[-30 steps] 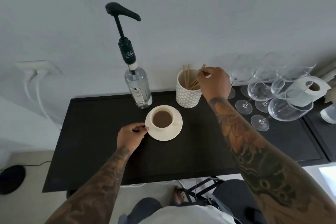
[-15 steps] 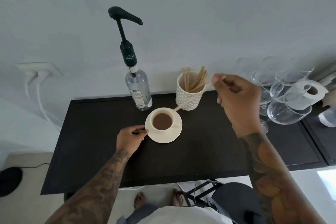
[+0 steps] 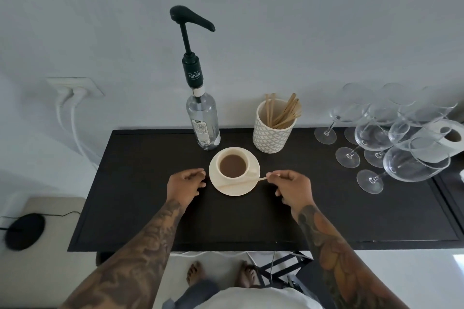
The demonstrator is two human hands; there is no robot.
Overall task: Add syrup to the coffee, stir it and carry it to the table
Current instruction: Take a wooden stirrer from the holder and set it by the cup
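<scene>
A cream cup of brown coffee [image 3: 233, 165] stands on a cream saucer [image 3: 234, 189] on the black counter [image 3: 140, 193]. Behind it rises a clear syrup bottle [image 3: 203, 123] with a tall black pump. My left hand [image 3: 186, 184] rests at the saucer's left rim, fingers curled against its edge. My right hand [image 3: 292, 187] is just right of the saucer and pinches a thin wooden stir stick [image 3: 261, 179] whose tip points left over the saucer's rim. A patterned white holder [image 3: 273, 133] with several more sticks stands behind right of the cup.
Several wine glasses [image 3: 391, 138] crowd the counter's right side, some lying tilted, beside a paper roll [image 3: 449, 137]. White plugs and cables [image 3: 72, 98] hang on the wall at the left. My bare feet and a black metal frame show below the counter's front edge.
My right hand drew a stick out of the holder, swung right and came down beside the saucer. My left hand stayed at the saucer's left rim.
</scene>
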